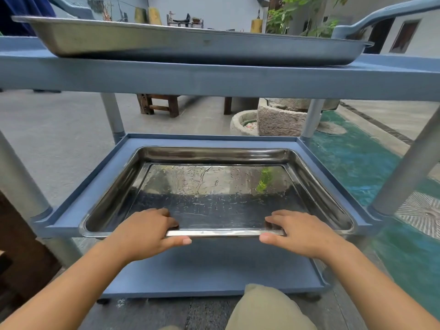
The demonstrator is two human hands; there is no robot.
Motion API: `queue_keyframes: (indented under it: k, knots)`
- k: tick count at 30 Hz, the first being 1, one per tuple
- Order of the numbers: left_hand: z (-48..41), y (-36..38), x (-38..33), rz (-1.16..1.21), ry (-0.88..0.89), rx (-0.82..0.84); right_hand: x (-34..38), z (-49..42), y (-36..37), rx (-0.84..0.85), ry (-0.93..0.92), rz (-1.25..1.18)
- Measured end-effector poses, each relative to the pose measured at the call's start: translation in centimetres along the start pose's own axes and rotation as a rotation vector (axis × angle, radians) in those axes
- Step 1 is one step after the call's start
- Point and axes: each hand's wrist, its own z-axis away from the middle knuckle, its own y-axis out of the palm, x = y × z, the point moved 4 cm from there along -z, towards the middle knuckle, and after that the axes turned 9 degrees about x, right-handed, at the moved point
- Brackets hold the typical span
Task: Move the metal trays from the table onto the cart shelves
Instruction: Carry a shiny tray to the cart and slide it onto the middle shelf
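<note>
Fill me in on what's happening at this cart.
A person grips the near rim of a wet metal tray with the left hand and right hand, fingers inside, thumbs under the rim. The tray lies on the blue cart's middle shelf, its near edge at the shelf front. A second metal tray already sits on the top shelf.

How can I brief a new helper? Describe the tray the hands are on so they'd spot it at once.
Find the blue cart and look at its middle shelf. The tray lies there, the left hand and right hand gripping its near rim. Unlike the other tray one level up, its shiny inside is open to view and beaded with water.
</note>
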Motion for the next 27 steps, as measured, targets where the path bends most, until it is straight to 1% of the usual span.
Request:
queue_keyframes:
  k: [3,11,18,21,24,27]
  knots:
    - [-0.4,-0.3,0.1,-0.003,-0.007,-0.041,-0.1,-0.6,0.0,-0.021,0.011,-0.005]
    - [-1.9,-0.5,0.7,0.003,0.0,-0.109,-1.0,-1.9,-0.5,-0.016,0.005,-0.032]
    - [-4.6,-0.6,1.2,-0.007,-0.038,-0.136,-1.9,-4.1,-1.1,-0.073,0.016,-0.018]
    - [-4.8,-0.2,1.2,-0.021,-0.07,-0.137,-2.5,-4.8,-1.0,-0.071,0.009,-0.005]
    - [-4.7,-0.1,0.4,-0.04,-0.112,-0.141,-3.3,-5.6,-1.6,-0.045,-0.012,-0.079]
    - [-4.9,-0.3,-0.4,-0.024,-0.147,-0.156,-4.0,-6.7,-2.3,-0.062,-0.017,-0.15]
